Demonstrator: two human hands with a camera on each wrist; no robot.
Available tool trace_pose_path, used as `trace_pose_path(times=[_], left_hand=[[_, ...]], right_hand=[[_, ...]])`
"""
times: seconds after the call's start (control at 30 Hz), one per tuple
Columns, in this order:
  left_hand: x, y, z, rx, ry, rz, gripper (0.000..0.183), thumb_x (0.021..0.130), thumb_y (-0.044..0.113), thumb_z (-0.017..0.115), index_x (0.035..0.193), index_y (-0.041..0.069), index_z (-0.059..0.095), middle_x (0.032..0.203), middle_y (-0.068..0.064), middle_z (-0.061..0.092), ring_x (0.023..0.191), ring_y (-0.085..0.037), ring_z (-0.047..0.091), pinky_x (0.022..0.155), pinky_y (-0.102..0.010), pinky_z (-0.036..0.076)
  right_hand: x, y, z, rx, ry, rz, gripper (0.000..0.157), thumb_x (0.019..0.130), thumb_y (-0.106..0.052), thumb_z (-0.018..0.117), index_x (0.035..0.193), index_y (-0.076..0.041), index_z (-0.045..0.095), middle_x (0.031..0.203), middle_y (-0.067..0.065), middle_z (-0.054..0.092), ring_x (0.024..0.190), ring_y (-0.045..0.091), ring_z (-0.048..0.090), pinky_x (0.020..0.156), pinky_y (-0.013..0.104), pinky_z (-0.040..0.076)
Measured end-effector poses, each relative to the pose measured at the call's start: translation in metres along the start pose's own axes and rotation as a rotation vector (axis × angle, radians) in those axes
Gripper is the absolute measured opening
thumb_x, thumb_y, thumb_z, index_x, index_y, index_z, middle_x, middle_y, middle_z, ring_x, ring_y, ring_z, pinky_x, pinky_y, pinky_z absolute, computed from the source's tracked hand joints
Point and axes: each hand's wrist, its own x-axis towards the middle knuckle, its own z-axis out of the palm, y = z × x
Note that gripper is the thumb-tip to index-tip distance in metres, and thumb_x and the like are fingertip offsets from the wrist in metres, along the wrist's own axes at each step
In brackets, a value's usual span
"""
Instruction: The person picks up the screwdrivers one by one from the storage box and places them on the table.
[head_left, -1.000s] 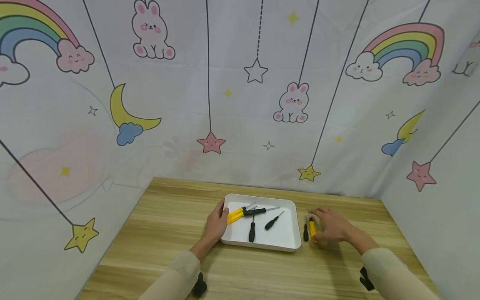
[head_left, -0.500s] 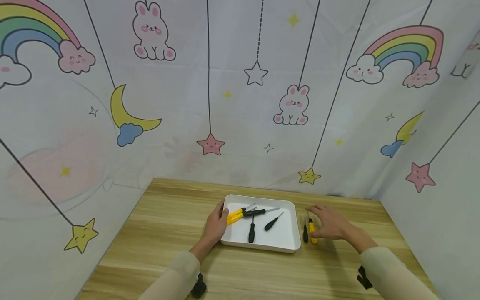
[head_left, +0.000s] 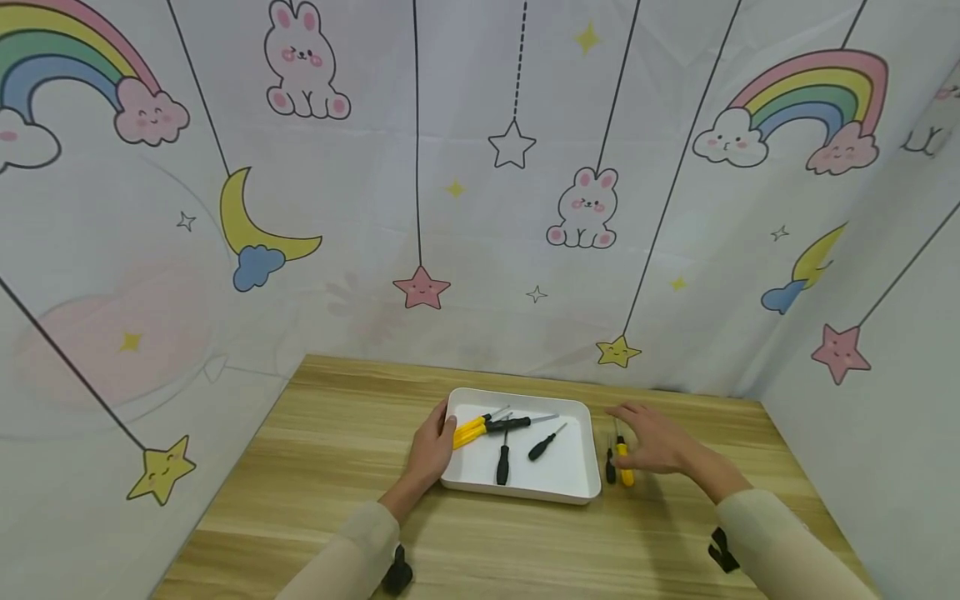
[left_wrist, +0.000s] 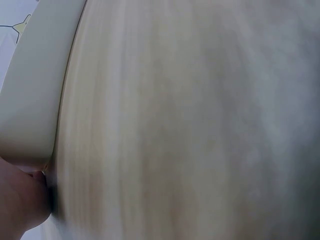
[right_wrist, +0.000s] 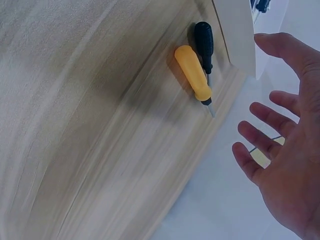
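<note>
My left hand grips the left wall of a white tray, thumb at the rim. Inside lie several screwdrivers: yellow-handled screwdrivers near the thumb, a long black screwdriver across them, a black screwdriver pointing away, and a small black screwdriver on the right. Just outside the tray's right wall, a black screwdriver and a yellow screwdriver lie side by side on the table. Over these hovers my right hand, fingers spread and holding nothing in the right wrist view.
The wooden table runs back to a white cloth printed with rabbits, stars and rainbows. More cloth hangs close along the table's right side. Black wrist mounts show below both sleeves.
My right hand has drifted slightly left and up, its fingertips shifting toward the tray. The left hand, the tray and the screwdrivers stay in place.
</note>
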Motion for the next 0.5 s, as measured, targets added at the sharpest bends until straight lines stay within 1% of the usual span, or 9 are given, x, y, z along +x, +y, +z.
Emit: trace_pose_path(times=[0.07, 0.23, 0.5], left_hand=[[0.0, 0.0, 0.0, 0.0, -0.001, -0.004, 0.054, 0.114, 0.019, 0.048, 0.161, -0.004, 0.037, 0.163, -0.023, 0.043, 0.149, -0.037, 0.045, 0.121, -0.052, 0.038], [0.0, 0.0, -0.001, 0.008, -0.002, 0.013, 0.053, 0.114, 0.017, 0.047, 0.161, -0.005, 0.037, 0.162, -0.024, 0.043, 0.148, -0.038, 0.045, 0.12, -0.053, 0.039], [-0.002, 0.0, -0.001, -0.005, -0.007, 0.008, 0.053, 0.114, 0.018, 0.047, 0.161, -0.004, 0.037, 0.163, -0.023, 0.043, 0.149, -0.038, 0.044, 0.121, -0.053, 0.038]], right_hand=[[0.0, -0.003, -0.001, 0.003, 0.001, 0.003, 0.086, 0.086, -0.041, 0.086, 0.154, -0.001, 0.052, 0.154, 0.029, 0.049, 0.14, 0.056, 0.045, 0.108, 0.074, 0.041], [0.0, -0.008, 0.0, -0.003, 0.016, -0.005, 0.085, 0.087, -0.042, 0.086, 0.153, 0.0, 0.052, 0.153, 0.029, 0.051, 0.139, 0.054, 0.046, 0.108, 0.073, 0.042], [0.003, -0.012, 0.003, -0.009, 0.033, -0.023, 0.085, 0.087, -0.043, 0.084, 0.153, 0.0, 0.052, 0.152, 0.028, 0.052, 0.138, 0.053, 0.048, 0.108, 0.072, 0.043]])
